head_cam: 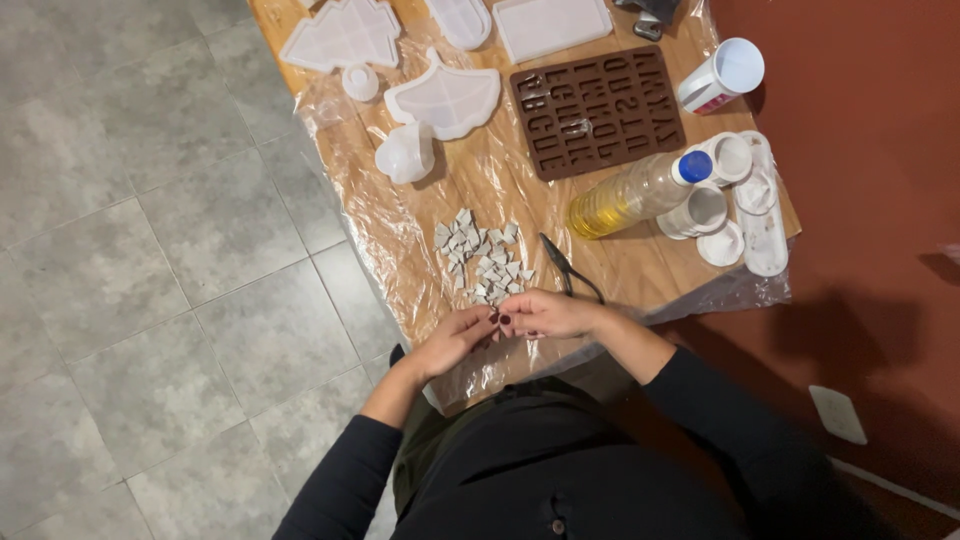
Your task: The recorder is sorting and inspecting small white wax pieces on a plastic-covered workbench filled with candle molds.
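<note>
At table edge, your left hand [455, 335] and right hand [545, 313] meet, fingers pinching something small, unclear what; shard pile [480, 255] just beyond the fingertips.

Small grey-white tile pieces [482, 256] lie in a loose pile on the plastic-covered worktop [640, 262], near its edge.
</note>
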